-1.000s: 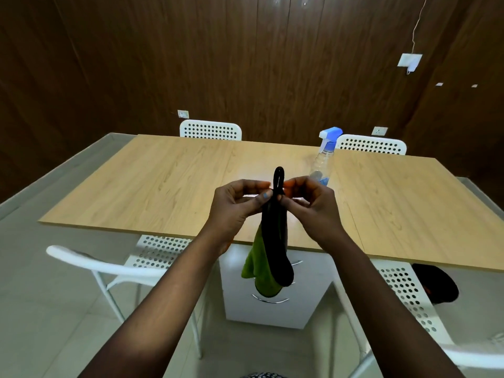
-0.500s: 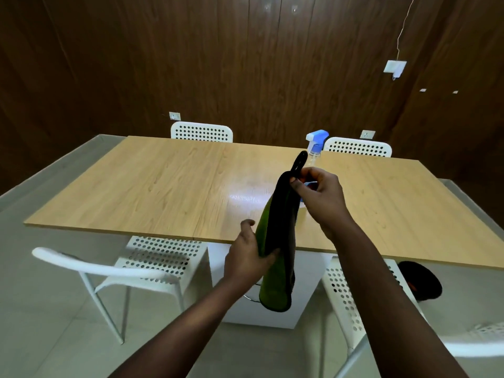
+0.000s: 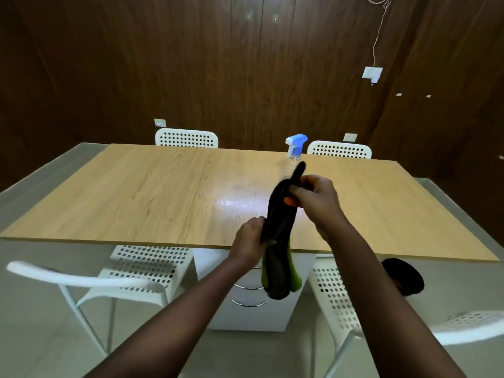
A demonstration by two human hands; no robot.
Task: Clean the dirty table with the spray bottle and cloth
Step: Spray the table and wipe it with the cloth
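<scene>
— What colours were seen on the cloth [image 3: 281, 236]?

— Black was shown on its outer face, with bright green at the lower edges.

— And the bottle [image 3: 296, 148]?

— A blue and white spray head was seen on a clear body.

— The table [image 3: 152, 192]?

— A light wood grain was noted, lengthwise.

— The chairs [image 3: 147, 264]?

— White, with a dotted pattern of round holes. The wall [image 3: 218, 64] was panelled in dark brown wood.

The tabletop [image 3: 152, 192] is pale wood-grain laminate, smooth, with a glossy patch mid-surface. The cloth [image 3: 281, 241] looks soft and matt (dark over green). The spray bottle [image 3: 296, 145] is plastic; perforated chairs [image 3: 147, 263] are white, semi-gloss.
</scene>
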